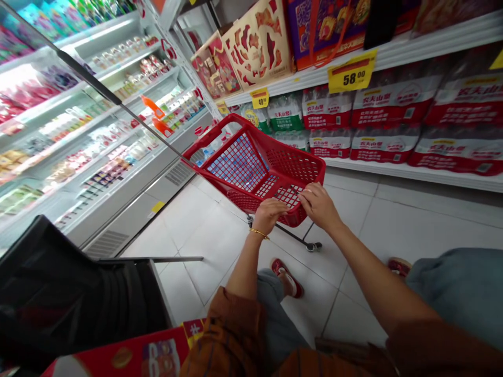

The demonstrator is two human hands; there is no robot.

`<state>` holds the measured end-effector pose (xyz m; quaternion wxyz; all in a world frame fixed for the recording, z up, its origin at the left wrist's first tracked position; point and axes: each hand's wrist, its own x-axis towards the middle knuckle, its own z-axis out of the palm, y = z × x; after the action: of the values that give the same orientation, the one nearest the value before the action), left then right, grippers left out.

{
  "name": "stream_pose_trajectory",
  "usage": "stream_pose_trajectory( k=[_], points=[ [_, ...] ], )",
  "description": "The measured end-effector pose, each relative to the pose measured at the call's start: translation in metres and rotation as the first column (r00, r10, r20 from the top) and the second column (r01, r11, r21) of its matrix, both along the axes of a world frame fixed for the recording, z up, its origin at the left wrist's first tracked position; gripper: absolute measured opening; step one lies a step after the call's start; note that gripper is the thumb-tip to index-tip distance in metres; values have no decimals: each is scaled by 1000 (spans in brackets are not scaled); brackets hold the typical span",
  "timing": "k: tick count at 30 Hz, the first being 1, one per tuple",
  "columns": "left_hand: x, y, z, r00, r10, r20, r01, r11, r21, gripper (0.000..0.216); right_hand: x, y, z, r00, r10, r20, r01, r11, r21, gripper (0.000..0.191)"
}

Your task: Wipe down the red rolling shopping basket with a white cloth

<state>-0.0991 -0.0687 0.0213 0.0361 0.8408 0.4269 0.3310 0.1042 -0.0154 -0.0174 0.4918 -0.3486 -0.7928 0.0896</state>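
A red plastic shopping cart with lattice sides and small caster wheels stands in front of me. My left hand lies over its near rim, fingers curled on the edge; a gold bracelet circles that wrist. On the same rim, farther right near the corner, my right hand has its fingers bent over the edge. The near part of the basket shows its bare lattice floor. Clear and bluish bottles show through the slanted lattice panel at the far end. My fingertips are partly hidden.
Packs of bottled water and gift boxes fill the right shelves. A lit refrigerated case runs along the left. A black chair-like object and a red box are close by. A thin rod crosses the upper left.
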Motion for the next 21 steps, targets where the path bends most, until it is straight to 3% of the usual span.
stream_pose_trajectory(
  k=[10, 16, 21],
  points=[
    [33, -10, 9, 978, 111, -176, -114, 993, -9, 25, 1, 1, -7, 993, -68, -97, 66, 998, -19, 31],
    [62, -7, -6, 942, 167, -291, -166, 986, 27, 40, 6, 2, -21, 977, -48, -206, 31, 996, -84, 33],
    [69, 1, -16, 929, 201, -312, -188, 980, 71, 44, 7, -5, -40, 940, -18, -341, -30, 990, -136, 38]
  ],
)
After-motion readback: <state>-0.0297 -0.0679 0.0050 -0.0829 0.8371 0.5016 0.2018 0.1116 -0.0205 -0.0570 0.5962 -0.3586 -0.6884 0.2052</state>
